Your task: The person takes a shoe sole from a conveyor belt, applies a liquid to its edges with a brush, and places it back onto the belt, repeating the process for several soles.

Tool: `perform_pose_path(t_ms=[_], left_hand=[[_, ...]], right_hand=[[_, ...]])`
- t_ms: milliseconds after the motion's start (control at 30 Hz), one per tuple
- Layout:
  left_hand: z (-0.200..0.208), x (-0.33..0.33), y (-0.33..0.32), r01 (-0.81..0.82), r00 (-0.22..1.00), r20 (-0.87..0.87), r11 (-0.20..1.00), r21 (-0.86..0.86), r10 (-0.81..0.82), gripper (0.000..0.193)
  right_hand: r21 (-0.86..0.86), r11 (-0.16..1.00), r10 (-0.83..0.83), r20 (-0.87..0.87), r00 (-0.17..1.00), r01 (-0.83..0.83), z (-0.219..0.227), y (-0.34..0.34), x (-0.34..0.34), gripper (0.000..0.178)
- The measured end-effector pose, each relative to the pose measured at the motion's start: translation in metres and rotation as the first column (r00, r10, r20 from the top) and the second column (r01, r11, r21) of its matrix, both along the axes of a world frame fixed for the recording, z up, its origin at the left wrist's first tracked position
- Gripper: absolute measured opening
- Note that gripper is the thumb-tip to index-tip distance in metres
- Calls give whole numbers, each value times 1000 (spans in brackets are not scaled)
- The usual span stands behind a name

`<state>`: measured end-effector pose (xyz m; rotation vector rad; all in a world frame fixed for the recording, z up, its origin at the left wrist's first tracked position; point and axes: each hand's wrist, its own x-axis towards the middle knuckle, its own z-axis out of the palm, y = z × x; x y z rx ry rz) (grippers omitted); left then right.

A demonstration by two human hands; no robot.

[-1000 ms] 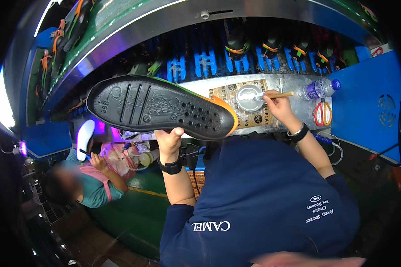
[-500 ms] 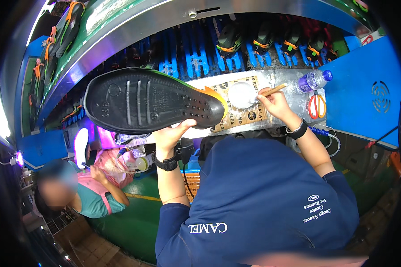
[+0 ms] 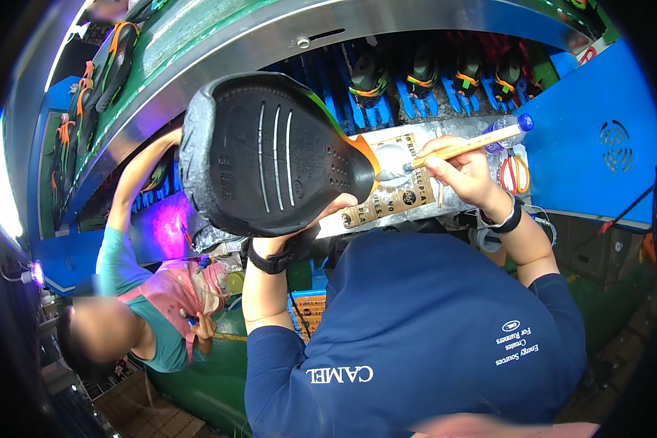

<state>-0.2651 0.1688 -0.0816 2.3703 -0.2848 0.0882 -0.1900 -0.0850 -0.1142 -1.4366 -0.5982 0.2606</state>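
Head view: left hand (image 3: 321,217) closed on shoe (image 3: 255,160) from below, near narrow orange-trimmed end; black molded sole (image 3: 233,146) extends leftward, grooved, pitted. Right hand (image 3: 466,177) grips wooden-handled brush (image 3: 482,141), bristles by orange trim (image 3: 366,150), contact unclear. White bowl (image 3: 391,155), brown cardboard (image 3: 379,210) beyond.

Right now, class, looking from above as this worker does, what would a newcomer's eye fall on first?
First, the big black shoe sole left of centre, held in the left fingers. Then the wooden-handled brush in the right fingers, its tip close to the sole's right end. Beyond, right of centre, stands a row of dark shoes.
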Motion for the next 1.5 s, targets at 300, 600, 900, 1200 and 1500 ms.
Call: perform_pose_path(t_ms=[300,600,900,1200,1500], left_hand=[[10,6,2,-5,994,-107,999,-48,0,43],[36,-4,6,-5,996,-89,999,-49,1,42],[30,-1,4,-8,996,-88,976,-219,-12,41],[25,36,0,-234,969,-138,939,-251,205,60],[15,49,-1,-97,988,-150,652,-752,-26,56]], right_hand=[[10,997,-78,178,981,78,6,11,20,11],[-60,998,14,362,932,8,12,11,13,11],[-18,1000,25,297,954,-21,6,4,5,10],[-53,998,-24,367,930,46,12,3,22,9],[-6,1000,-6,470,883,10,26,11,22,10]])
